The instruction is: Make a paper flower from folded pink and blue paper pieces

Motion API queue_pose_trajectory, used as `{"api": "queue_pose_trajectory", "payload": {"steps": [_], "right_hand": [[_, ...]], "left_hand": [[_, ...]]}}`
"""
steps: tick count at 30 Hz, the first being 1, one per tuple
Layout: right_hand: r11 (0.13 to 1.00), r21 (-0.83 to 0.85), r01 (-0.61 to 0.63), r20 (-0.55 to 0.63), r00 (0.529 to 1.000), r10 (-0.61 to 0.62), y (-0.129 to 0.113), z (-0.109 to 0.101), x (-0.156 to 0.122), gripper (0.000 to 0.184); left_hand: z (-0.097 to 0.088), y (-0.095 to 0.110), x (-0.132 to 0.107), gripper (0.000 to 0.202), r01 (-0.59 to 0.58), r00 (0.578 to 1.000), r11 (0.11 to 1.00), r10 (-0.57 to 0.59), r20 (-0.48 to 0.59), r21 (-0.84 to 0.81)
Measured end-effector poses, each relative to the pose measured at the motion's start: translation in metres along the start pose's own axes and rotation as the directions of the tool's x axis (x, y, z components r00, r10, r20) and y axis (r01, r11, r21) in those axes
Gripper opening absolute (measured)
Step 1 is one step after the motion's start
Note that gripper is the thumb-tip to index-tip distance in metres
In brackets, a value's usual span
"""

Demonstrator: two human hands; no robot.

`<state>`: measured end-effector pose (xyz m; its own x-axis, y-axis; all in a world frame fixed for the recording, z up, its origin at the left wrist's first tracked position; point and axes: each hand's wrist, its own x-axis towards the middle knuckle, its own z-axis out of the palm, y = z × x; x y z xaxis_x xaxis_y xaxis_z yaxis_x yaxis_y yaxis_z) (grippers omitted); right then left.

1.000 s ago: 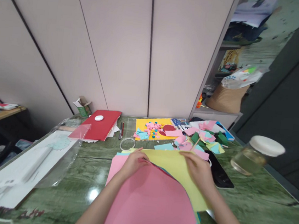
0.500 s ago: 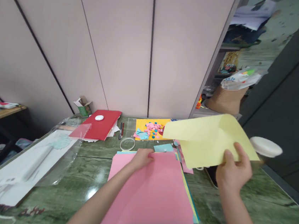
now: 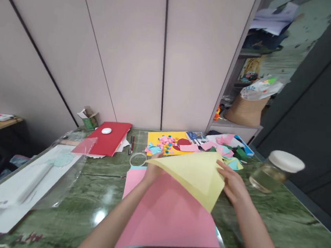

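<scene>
A pale yellow paper sheet (image 3: pixel 195 174) is held tilted above a pink sheet (image 3: pixel 167 219) that tops a paper stack on the green marble table (image 3: pixel 275 226). My left hand (image 3: pixel 152 170) grips the yellow sheet's left corner, its fingers partly hidden beneath the paper. My right hand (image 3: pixel 232 183) holds the sheet's right edge, fingers pressed against it. A blue sheet edge (image 3: pixel 136 167) peeks out under the pink one.
Behind the sheets lie a tape ring (image 3: pixel 138 159), a yellow board with paper scraps (image 3: pixel 166 142), coloured cut pieces (image 3: pixel 227 150), two pens (image 3: pixel 131 144) and a red folder (image 3: pixel 109 138). A lidded glass jar (image 3: pixel 275 172) stands at right. A plastic-wrapped white board (image 3: pixel 29 180) lies at left.
The yellow sheet, lifted off to the right by my right hand half a second ago, has come back over the pink sheet. My left hand now grips its left corner.
</scene>
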<state>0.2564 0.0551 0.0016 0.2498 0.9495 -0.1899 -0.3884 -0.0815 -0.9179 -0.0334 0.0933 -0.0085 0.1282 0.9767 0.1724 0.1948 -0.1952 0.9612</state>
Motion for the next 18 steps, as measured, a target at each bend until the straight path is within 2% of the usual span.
{"api": "queue_pose_trajectory", "payload": {"steps": [2, 3, 5, 6, 7, 9, 11, 13, 16, 18], "right_hand": [[0.998, -0.048, -0.052, 0.052, 0.997, 0.054, -0.001, 0.000, -0.001, 0.050], [0.994, -0.087, -0.070, 0.080, 0.994, 0.077, -0.002, 0.001, -0.003, 0.051], [0.980, -0.173, -0.100, 0.142, 0.982, 0.126, -0.002, 0.004, -0.007, 0.055], [0.973, -0.206, -0.102, 0.177, 0.974, 0.140, -0.002, 0.006, -0.010, 0.060], [0.970, -0.226, -0.090, 0.209, 0.968, 0.138, -0.002, 0.008, -0.012, 0.067], [0.970, -0.241, -0.037, 0.244, 0.965, 0.097, 0.000, 0.012, -0.016, 0.082], [0.969, -0.246, 0.012, 0.243, 0.969, 0.050, 0.002, 0.015, -0.017, 0.092], [0.968, -0.250, 0.036, 0.210, 0.977, 0.018, 0.003, 0.017, -0.016, 0.092], [0.979, -0.202, 0.024, 0.173, 0.985, 0.011, 0.002, 0.021, -0.014, 0.078], [0.986, -0.165, 0.007, 0.233, 0.972, 0.032, 0.003, 0.026, -0.015, 0.069]], "left_hand": [[-0.017, 0.006, -0.012, 0.048, 0.033, 0.999, 0.991, -0.034, -0.001, -0.131], [-0.026, 0.009, -0.019, 0.051, 0.158, 0.986, 0.917, -0.127, 0.109, -0.366], [-0.040, 0.014, -0.032, 0.059, 0.269, 0.956, 0.848, -0.180, 0.230, -0.456], [-0.044, 0.016, -0.038, 0.065, 0.401, 0.902, 0.738, -0.216, 0.373, -0.542], [-0.047, 0.018, -0.044, 0.071, 0.499, 0.851, 0.642, -0.233, 0.471, -0.583], [-0.046, 0.019, -0.054, 0.076, 0.615, 0.779, 0.497, -0.261, 0.570, -0.612], [-0.041, 0.018, -0.061, 0.075, 0.652, 0.753, 0.446, -0.280, 0.596, -0.614], [-0.034, 0.018, -0.064, 0.069, 0.647, 0.757, 0.453, -0.287, 0.586, -0.614], [-0.028, 0.018, -0.066, 0.067, 0.645, 0.761, 0.479, -0.335, 0.556, -0.595], [-0.027, 0.017, -0.066, 0.072, 0.650, 0.758, 0.467, -0.347, 0.552, -0.599]]}}
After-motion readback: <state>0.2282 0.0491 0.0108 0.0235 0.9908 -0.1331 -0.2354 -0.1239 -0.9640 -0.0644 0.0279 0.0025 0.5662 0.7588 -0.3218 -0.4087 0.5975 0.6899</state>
